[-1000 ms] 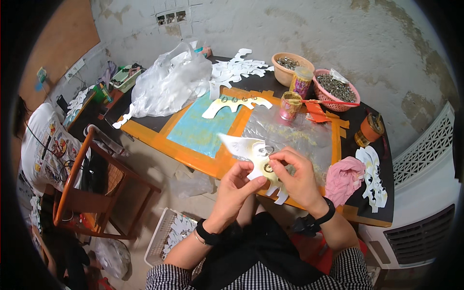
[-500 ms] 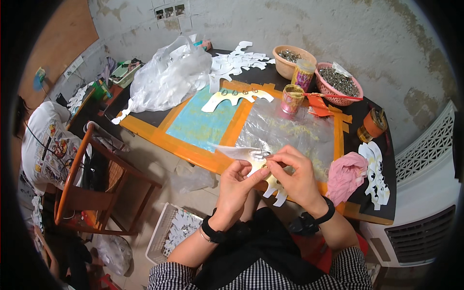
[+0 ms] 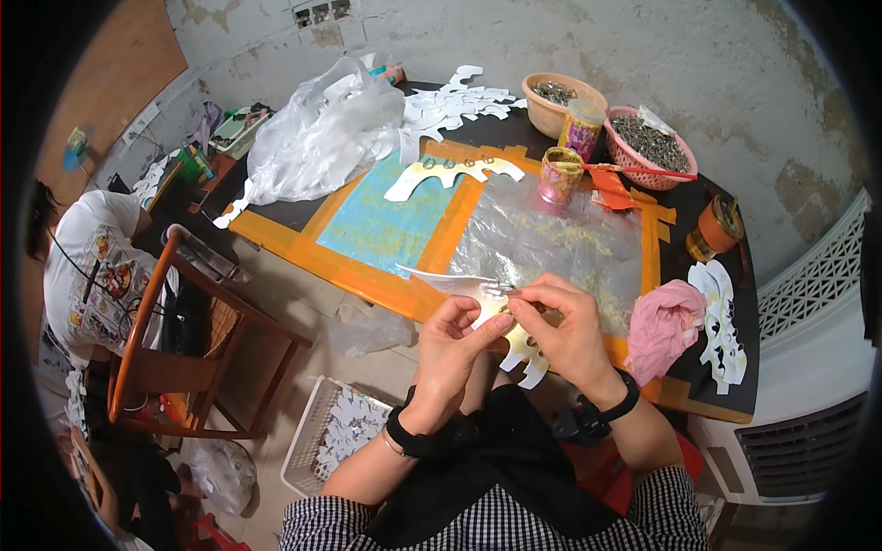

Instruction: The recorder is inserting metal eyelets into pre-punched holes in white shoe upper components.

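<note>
My left hand (image 3: 455, 342) pinches a white scalloped cut-out piece (image 3: 490, 309) between thumb and fingers, above the table's near edge. Yellowish smears mark the piece, and its toothed end hangs down between my hands. Closed at the fingertips, my right hand (image 3: 562, 329) grips a small metal ring (image 3: 499, 289) against the piece; the fingers partly cover it. Beyond them, a similar cut-out strip (image 3: 418, 175) carrying several metal rings lies across the blue sheet (image 3: 381, 225).
Behind stand an open glue jar (image 3: 559, 176), a lidded jar (image 3: 582, 129), a peach bowl (image 3: 542, 115) and pink basket (image 3: 648, 165) of metal parts. Right are a pink cloth (image 3: 663, 331) and finished-looking strips (image 3: 721, 326). A plastic bag (image 3: 322, 138) sits left; a person (image 3: 96, 275) is beyond a chair (image 3: 138, 386).
The view has shifted slightly. Both hands keep hold of the cut-out piece and ring, with only a small movement of the fingers.
</note>
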Tool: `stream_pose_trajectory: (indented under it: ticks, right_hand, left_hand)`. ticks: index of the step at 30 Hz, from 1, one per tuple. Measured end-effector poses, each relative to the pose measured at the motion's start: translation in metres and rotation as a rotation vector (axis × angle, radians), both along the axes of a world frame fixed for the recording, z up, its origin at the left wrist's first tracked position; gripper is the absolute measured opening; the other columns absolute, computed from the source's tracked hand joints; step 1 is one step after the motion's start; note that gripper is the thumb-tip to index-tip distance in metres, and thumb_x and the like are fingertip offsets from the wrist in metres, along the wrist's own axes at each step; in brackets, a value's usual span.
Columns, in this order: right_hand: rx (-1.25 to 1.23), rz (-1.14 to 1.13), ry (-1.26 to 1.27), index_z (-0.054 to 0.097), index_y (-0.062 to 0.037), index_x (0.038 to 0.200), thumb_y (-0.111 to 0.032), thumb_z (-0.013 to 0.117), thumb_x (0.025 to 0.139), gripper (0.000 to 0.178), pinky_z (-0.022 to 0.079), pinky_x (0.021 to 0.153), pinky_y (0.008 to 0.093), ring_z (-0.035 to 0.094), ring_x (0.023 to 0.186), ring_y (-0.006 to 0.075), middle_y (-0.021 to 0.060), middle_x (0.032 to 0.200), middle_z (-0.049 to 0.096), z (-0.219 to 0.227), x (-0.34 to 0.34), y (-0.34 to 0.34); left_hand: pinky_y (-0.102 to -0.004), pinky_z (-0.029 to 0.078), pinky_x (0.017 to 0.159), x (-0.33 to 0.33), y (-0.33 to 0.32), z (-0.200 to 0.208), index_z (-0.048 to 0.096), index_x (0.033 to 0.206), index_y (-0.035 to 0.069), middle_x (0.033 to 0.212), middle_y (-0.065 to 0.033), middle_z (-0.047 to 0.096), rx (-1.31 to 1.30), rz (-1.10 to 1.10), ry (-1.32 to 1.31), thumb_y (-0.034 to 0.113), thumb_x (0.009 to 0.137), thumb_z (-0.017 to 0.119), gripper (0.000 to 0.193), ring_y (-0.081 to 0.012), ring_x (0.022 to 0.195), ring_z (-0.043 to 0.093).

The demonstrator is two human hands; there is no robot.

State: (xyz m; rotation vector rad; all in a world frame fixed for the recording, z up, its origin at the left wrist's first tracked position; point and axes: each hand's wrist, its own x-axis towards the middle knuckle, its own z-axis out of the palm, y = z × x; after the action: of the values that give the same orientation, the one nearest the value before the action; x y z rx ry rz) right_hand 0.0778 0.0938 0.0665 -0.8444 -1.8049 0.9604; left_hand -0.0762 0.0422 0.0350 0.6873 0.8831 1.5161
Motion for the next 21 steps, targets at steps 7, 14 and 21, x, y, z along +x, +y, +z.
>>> stream_pose_trajectory:
  ticks: [7, 14, 21]
  right_hand:
    - [-0.045, 0.040, 0.003, 0.072, 0.0075, 0.104, -0.005, 0.070, 0.093, 0.017, 0.050, 0.064, 0.0260, 0.063, 0.077, 0.0114, 0.0078, 0.088, 0.064, -0.004, 0.003, 0.002]
    - [-0.143, 0.099, 0.056, 0.073, 0.0074, 0.106, -0.009, 0.069, 0.097, 0.019, 0.047, 0.067, 0.0237, 0.059, 0.076, 0.0084, 0.0050, 0.088, 0.063, -0.013, 0.009, 0.009]
    - [-0.518, 0.137, 0.344, 0.069, 0.0042, 0.117, -0.004, 0.070, 0.095, 0.023, 0.051, 0.070, 0.0248, 0.062, 0.082, 0.0090, 0.0041, 0.094, 0.063, -0.024, 0.006, 0.010]
  left_hand:
    - [-0.0293, 0.059, 0.073, -0.001, -0.001, 0.000, 0.058, 0.115, 0.004, 0.099, -0.0072, 0.073, -0.059, 0.008, 0.001, 0.001, 0.092, 0.075, 0.029, -0.0151, 0.084, 0.071]
    - [-0.0287, 0.059, 0.076, 0.001, -0.001, -0.002, 0.056, 0.121, 0.005, 0.101, -0.0057, 0.073, -0.089, -0.036, -0.073, 0.001, 0.092, 0.074, 0.035, -0.0137, 0.088, 0.071]
    - [-0.0305, 0.057, 0.082, 0.005, -0.003, -0.004, 0.047, 0.135, 0.003, 0.119, -0.0106, 0.067, -0.136, -0.092, -0.238, 0.005, 0.095, 0.071, 0.046, -0.0154, 0.102, 0.067]
